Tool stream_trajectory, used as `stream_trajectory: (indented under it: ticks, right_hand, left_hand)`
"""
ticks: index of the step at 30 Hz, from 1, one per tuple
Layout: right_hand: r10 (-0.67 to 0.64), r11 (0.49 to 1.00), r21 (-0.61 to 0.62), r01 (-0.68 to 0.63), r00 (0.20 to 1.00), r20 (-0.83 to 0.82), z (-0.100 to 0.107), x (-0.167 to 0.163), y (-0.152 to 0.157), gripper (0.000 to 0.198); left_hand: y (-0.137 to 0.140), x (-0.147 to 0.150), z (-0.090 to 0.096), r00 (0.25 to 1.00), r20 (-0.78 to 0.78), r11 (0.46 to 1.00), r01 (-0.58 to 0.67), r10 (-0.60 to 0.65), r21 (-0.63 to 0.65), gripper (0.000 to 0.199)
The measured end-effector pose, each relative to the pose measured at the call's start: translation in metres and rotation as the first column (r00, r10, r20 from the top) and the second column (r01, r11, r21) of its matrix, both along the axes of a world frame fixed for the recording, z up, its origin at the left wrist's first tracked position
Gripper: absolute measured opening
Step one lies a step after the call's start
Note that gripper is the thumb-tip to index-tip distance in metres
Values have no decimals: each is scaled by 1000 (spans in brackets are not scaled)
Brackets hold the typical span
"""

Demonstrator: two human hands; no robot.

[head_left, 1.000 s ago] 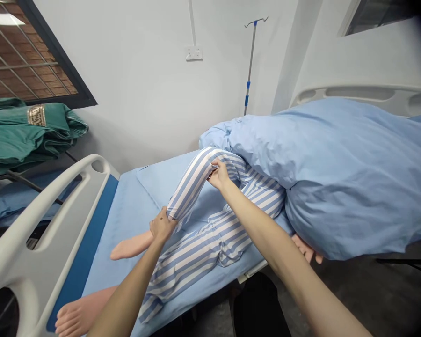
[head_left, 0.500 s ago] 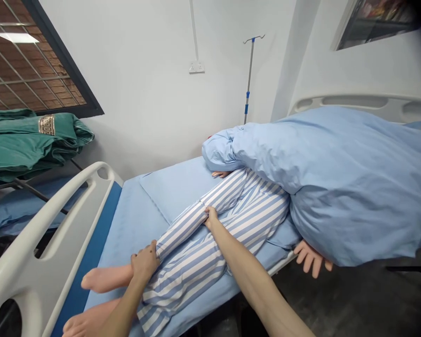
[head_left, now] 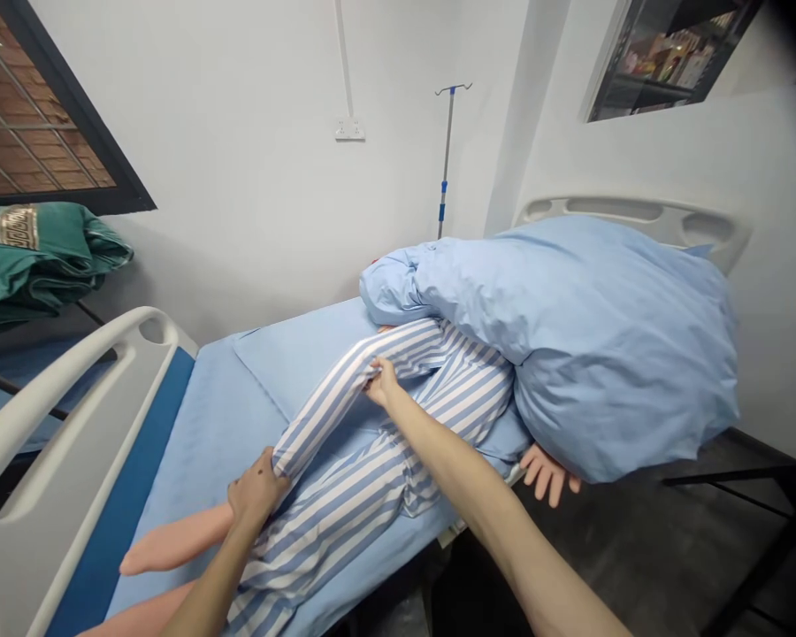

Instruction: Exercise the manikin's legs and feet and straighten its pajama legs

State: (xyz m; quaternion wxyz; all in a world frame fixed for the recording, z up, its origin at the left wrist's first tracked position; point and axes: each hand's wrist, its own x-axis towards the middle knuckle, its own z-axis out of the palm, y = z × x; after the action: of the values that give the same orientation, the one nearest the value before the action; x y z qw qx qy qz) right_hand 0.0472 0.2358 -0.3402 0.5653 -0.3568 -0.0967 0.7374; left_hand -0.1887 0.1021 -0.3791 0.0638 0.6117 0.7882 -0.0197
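A manikin in blue-and-white striped trousers (head_left: 345,495) lies on the bed. My left hand (head_left: 257,488) is wrapped round its far leg just above the ankle, at the trouser cuff. The bare foot (head_left: 165,541) sticks out beyond that hand. My right hand (head_left: 381,382) grips the same leg from below near the knee, which is bent and raised off the sheet. The near leg lies flat. A light blue quilt (head_left: 570,345) covers the upper body in a bunched heap. One manikin hand (head_left: 549,473) shows under the quilt's near edge.
The bed's white footboard (head_left: 72,425) stands at the left, its headboard (head_left: 627,212) at the far right. A drip stand (head_left: 447,159) rises by the wall. Green cloth (head_left: 46,257) lies heaped at the left. A dark metal frame (head_left: 769,531) stands at lower right.
The far leg's knee has risen and bends more, with my right hand lifting it. My left hand still holds the lower leg. The camera view has turned a little to the right.
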Motion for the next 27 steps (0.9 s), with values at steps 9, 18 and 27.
stream_trajectory:
  ticks: [9, 18, 27]
  right_hand:
    - [48, 968, 248, -35, 998, -47, 105, 67, 26, 12]
    - [60, 967, 247, -57, 998, -5, 111, 74, 23, 9]
    - [26, 997, 71, -22, 998, -56, 48, 9, 13, 11]
  left_hand:
    - [53, 94, 40, 993, 117, 970, -5, -24, 244, 30]
    - [60, 104, 43, 990, 141, 972, -24, -9, 232, 30]
    - [26, 16, 38, 999, -36, 997, 28, -26, 78, 28]
